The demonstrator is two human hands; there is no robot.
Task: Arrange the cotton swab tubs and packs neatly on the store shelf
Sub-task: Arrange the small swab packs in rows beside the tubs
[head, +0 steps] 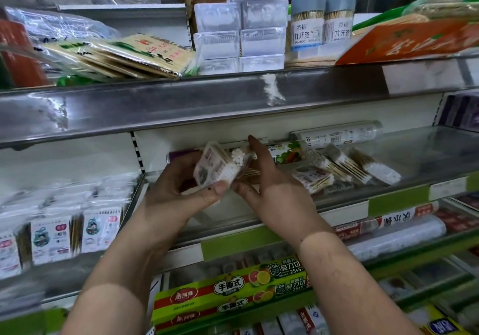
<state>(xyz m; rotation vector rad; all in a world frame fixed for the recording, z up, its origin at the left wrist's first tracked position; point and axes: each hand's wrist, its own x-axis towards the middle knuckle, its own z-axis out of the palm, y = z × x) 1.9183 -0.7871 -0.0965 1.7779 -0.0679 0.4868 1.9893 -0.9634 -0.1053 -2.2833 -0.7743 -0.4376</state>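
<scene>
While both hands are lifted in front of the middle shelf point(388, 153), the left hand point(178, 194) is closed around a small bundle of cotton swab packs point(220, 166), thumb pressed along the bottom edge and fingers wrapped behind, and the right hand point(269, 179) rests flat against the bundle's far side with its fingers extended upward, steadying rather than gripping. The bundle is held in the air just in front of the shelf's back wall, not yet set down. More swab packs point(344, 166) lie loose and askew on the shelf to the right, fanned at different angles beside a cling film roll point(285, 153).

The risk, as I judge it, sits in that grip: several slick plastic packs held together by thumb pressure alone could slide against each other and spill if the right hand comes away too soon. Setting the bundle down beside the skewed packs could also nudge them further out of line or toward the shelf's front lip. The roll lying behind leaves little depth, so packs pushed back hard may tip or ride up on it
</scene>
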